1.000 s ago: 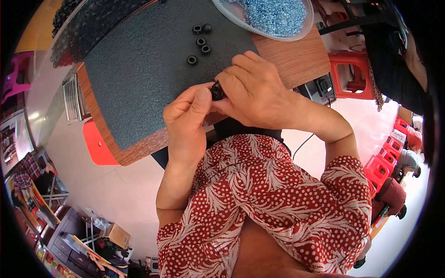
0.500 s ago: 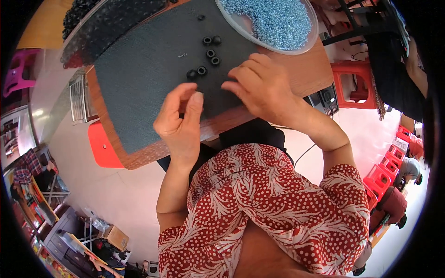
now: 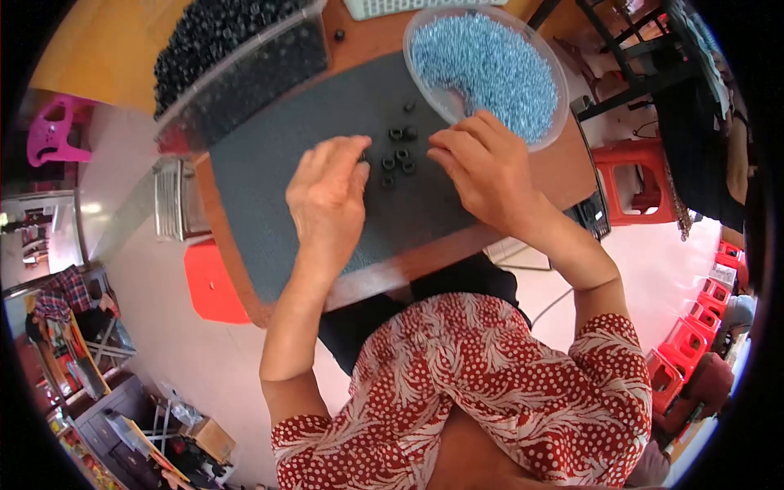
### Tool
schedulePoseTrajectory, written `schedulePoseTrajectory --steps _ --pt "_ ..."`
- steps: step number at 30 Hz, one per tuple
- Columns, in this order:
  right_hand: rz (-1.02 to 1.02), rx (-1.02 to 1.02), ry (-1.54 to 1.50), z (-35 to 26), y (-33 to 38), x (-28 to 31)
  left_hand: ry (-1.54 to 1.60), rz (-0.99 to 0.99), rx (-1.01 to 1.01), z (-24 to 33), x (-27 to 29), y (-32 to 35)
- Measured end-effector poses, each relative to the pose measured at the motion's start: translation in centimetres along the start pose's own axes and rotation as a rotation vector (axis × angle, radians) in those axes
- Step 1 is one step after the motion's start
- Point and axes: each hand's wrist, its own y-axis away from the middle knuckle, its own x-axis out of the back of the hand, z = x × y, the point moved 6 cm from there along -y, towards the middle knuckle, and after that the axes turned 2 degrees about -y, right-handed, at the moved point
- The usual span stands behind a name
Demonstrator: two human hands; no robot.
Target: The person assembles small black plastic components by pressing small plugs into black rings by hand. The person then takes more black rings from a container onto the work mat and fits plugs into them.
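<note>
My left hand point(image 3: 325, 192) is above the dark grey mat point(image 3: 261, 196), thumb and fingertips pinched. A small dark piece, apparently a black bead point(image 3: 364, 155), shows at those fingertips. My right hand point(image 3: 494, 171) hovers over the mat's right side, close to the bowl's near rim. Its thumb and forefinger are pressed together, and anything between them is too small to make out. Between the hands lie several black beads point(image 3: 402, 153) with wide holes, loosely grouped. One more bead point(image 3: 409, 106) sits farther back.
A clear round bowl point(image 3: 563, 114) of shiny blue tube beads stands at the back right. At the back left is a clear bin point(image 3: 245, 96) full of black beads. A pale green basket point(image 3: 392, 6) lies behind. Red stools point(image 3: 633, 180) stand right of the wooden table point(image 3: 572, 184).
My view has shifted, so the mat and containers appear lower. My left hand has turned knuckles-up, with its fingertips closer to the beads. My right hand stays pinched; some beads near the left fingers are rearranged.
</note>
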Motion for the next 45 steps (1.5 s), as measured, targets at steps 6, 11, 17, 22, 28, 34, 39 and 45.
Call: schedulePoseTrajectory --steps 6,11,17,22,28,34,39,45 --pt "-0.065 0.11 0.08 2.6 -6.0 -0.6 -0.007 -0.038 0.022 -0.5 -1.0 -0.7" --pt "-0.182 0.171 0.321 6.4 -11.1 -8.2 0.043 -0.006 0.125 -1.4 -0.9 -0.8" --pt "-0.302 0.31 0.556 9.1 -12.6 -12.8 0.28 0.07 0.296 -3.2 -1.6 -0.3" --pt "-0.382 0.354 0.758 10.6 -12.2 -14.9 0.333 0.083 0.259 -3.2 -1.8 -0.1" --pt "-0.403 0.417 0.619 9.4 -12.3 -13.4 0.376 0.096 0.312 -3.0 -1.6 0.4" --pt "-0.363 0.584 0.629 9.9 -12.3 -14.5 0.45 0.094 0.4 -4.2 -1.3 -0.2" --pt "-0.433 0.569 0.534 9.0 -12.6 -13.8 0.515 0.121 0.422 -5.5 -1.5 -0.1" --pt "-0.683 -0.107 0.176 11.4 -14.2 -14.0 0.575 0.115 0.432 -5.9 -1.8 -0.2"
